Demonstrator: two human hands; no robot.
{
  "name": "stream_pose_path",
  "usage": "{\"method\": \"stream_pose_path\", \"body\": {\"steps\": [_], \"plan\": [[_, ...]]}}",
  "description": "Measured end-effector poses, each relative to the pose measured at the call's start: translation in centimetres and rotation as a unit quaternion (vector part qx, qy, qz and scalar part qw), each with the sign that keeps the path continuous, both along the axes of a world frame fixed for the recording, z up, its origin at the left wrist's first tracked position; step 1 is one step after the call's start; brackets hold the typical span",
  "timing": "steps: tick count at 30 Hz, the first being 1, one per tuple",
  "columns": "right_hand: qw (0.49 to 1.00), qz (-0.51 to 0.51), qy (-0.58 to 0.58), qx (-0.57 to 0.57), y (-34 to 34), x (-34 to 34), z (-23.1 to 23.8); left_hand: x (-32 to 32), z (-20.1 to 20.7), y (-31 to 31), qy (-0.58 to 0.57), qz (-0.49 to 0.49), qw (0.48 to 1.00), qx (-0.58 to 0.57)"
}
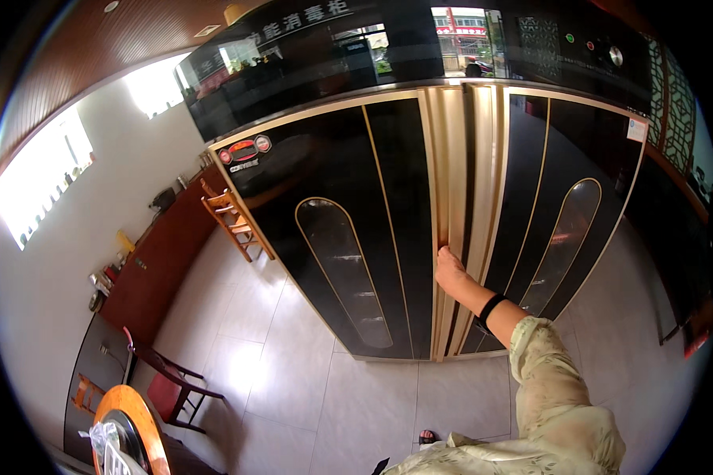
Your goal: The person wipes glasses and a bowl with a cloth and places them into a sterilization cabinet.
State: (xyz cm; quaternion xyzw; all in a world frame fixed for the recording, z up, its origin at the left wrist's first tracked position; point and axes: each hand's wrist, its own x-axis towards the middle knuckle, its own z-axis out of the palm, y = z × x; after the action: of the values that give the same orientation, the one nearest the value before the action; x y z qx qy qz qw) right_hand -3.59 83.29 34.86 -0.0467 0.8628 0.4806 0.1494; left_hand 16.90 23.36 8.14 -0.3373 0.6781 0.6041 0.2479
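A tall black cabinet [404, 229] with two gold-framed doors stands in front of me. My right hand [450, 267] reaches up to the middle, its fingers curled round the gold edge of the left door [333, 237]. A dark gap shows between that edge and the right door [531, 198], which looks slightly ajar. Each door has a long rounded window; pale shelf lines show faintly behind the glass. A black band [491, 310] circles my right wrist, below it a pale green patterned sleeve [554, 372]. My left hand is out of view.
Tiled floor [293, 380] surrounds the cabinet. At the lower left are a round wooden table [160, 443] and a dark chair [174, 384]. A wooden chair [234, 218] stands behind the cabinet's left side, near a long reddish-brown counter [154, 269]. Above the doors runs a dark panel with a knob [615, 55].
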Motion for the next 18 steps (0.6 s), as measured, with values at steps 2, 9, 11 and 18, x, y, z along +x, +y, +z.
{"method": "stream_pose_path", "body": {"steps": [2, 9, 11, 18], "plan": [[1.0, 0.017, -0.015, -0.009, -2.5, 2.3, 0.3, 1.9, -0.1, -0.6, -0.001, 0.009, 1.0, 0.004], [0.938, 0.235, 0.202, -0.156, -12.9, 13.1, -2.3, 6.0, -0.4, -2.2, 0.002, 0.013, 1.0, 0.009], [0.925, 0.331, 0.151, -0.107, -17.5, 14.7, -1.9, 7.3, -0.4, -2.8, 0.001, 0.02, 1.0, 0.006], [0.861, 0.492, 0.126, -0.002, -30.9, 18.4, 0.6, 10.2, -0.5, -3.1, 0.006, 0.022, 1.0, 0.008]]}}
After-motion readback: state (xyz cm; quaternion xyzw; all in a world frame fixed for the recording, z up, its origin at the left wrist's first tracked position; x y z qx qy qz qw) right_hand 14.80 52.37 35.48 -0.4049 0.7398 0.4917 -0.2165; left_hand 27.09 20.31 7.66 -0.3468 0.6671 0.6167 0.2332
